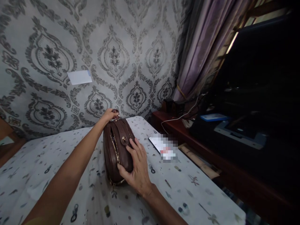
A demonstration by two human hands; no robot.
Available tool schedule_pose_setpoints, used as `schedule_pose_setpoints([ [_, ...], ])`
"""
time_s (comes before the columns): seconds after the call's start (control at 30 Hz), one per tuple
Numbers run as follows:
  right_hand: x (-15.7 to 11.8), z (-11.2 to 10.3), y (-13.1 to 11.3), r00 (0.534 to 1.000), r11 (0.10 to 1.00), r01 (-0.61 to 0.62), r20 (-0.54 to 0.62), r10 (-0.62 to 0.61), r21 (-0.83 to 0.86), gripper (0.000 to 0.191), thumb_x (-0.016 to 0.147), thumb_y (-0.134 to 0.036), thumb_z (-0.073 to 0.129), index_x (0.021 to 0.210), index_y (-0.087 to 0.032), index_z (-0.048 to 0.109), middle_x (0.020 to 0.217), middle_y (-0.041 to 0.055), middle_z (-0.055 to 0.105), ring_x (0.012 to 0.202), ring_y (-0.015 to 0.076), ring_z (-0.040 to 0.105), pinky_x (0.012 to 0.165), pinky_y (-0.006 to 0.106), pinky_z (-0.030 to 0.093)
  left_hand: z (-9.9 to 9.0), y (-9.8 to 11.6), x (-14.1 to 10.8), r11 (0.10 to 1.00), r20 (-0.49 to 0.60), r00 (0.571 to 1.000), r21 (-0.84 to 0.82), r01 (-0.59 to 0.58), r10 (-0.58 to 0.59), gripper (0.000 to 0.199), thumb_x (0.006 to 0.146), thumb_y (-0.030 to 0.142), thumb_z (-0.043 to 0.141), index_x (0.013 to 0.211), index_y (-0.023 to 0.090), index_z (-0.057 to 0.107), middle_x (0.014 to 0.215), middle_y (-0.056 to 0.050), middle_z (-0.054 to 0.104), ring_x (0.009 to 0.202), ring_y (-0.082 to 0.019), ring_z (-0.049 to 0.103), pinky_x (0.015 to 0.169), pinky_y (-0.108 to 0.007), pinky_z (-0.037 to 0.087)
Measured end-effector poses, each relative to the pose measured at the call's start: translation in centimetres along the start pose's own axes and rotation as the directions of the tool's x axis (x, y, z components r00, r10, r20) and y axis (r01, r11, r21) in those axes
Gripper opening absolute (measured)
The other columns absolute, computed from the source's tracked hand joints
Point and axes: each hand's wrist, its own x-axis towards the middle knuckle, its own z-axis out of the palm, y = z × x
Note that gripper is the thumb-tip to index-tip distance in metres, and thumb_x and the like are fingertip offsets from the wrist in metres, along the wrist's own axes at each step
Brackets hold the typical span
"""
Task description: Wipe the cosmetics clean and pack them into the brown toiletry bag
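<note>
A dark brown leather handbag (125, 158) lies on the patterned white bedsheet (187, 193). Along its near left side runs a gold-toothed zipper (115, 150), parted enough to show a narrow gap. A flap tab (124, 139) with a gold stud crosses the top. At the bag's far end my left hand (109, 115) is closed around a brown strap piece near a metal ring. My right hand (137, 165) rests on the near right part of the bag, fingers spread, with the thumb by the zipper edge. The bag's inside cannot be made out.
Right of the bag lies a flat lit screen (156, 143), partly blurred out. Beyond the bed edge stands a dark red wooden table (161, 117) with a white cable (173, 119) and a blue flat item (213, 117). A patterned wall (138, 62) closes the far side.
</note>
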Motion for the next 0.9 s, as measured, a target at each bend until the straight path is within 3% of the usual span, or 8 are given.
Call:
schedule_pose_setpoints([
  [0.2, 0.1, -0.3, -0.2, 0.998, 1.0, 0.0, 0.061, 0.001, -0.025, 0.054, 0.085, -0.033, 0.059, 0.134, -0.018, 0.044, 0.144, 0.0157, 0.053, 0.141, 0.031, 0.041, 0.115, 0.055, 0.028, -0.3, 0.7, -1.1, 0.989, -0.024, 0.989, -0.02, -0.149, 0.149, 0.023, 0.072, 0.031, 0.075, 0.064, 0.015, 0.061, 0.062, 0.0, 0.066, 0.068, -0.017, 0.065, 0.072, -0.029, 0.049],
  [0.47, 0.2, -0.5, -0.1, 0.997, 0.998, 0.022, 0.077, -0.018, -0.055, 0.051, 0.087, -0.034, 0.057, 0.133, -0.017, 0.045, 0.145, 0.0164, 0.052, 0.139, 0.03, 0.043, 0.114, 0.052, 0.03, -0.1, 1.5, -1.9, 0.977, 0.021, 0.977, -0.024, -0.211, 0.211, 0.022, 0.068, 0.035, 0.071, 0.068, 0.016, 0.06, 0.062, 0.001, 0.064, 0.064, -0.015, 0.061, 0.067, -0.028, 0.048],
  [0.6, 0.2, -0.5, 0.0, 0.997, 0.998, 0.04, 0.062, -0.037, -0.049, 0.051, 0.088, -0.035, 0.057, 0.134, -0.017, 0.044, 0.146, 0.0166, 0.05, 0.139, 0.0299, 0.042, 0.114, 0.052, 0.031, -0.7, 1.4, -2.0, 0.987, 0.05, 0.986, -0.003, -0.158, 0.158, 0.027, 0.068, 0.041, 0.07, 0.075, 0.017, 0.061, 0.067, -0.001, 0.067, 0.066, -0.016, 0.064, 0.064, -0.027, 0.047],
  [0.77, 0.1, -0.3, 0.2, 0.998, 0.999, 0.042, 0.038, -0.041, -0.028, 0.05, 0.088, -0.035, 0.056, 0.134, -0.019, 0.045, 0.145, 0.016, 0.05, 0.139, 0.0307, 0.042, 0.114, 0.053, 0.032, -2.9, -0.1, -3.1, 0.993, 0.054, 0.997, 0.107, -0.058, 0.052, 0.03, 0.069, 0.044, 0.074, 0.073, 0.015, 0.064, 0.065, -0.001, 0.067, 0.061, -0.014, 0.061, 0.058, -0.024, 0.043],
  [0.9, 0.1, -0.2, 0.1, 0.999, 0.999, 0.033, 0.01, -0.033, -0.016, 0.048, 0.088, -0.035, 0.057, 0.133, -0.019, 0.046, 0.152, 0.0179, 0.041, 0.143, 0.0331, 0.036, 0.113, 0.056, 0.033, -3.7, -1.6, -4.0, 0.973, 0.021, 1.0, 0.232, 0.003, -0.008, 0.026, 0.084, 0.038, 0.07, 0.077, 0.013, 0.065, 0.068, 0.001, 0.064, 0.059, -0.012, 0.058, 0.057, -0.025, 0.047],
])
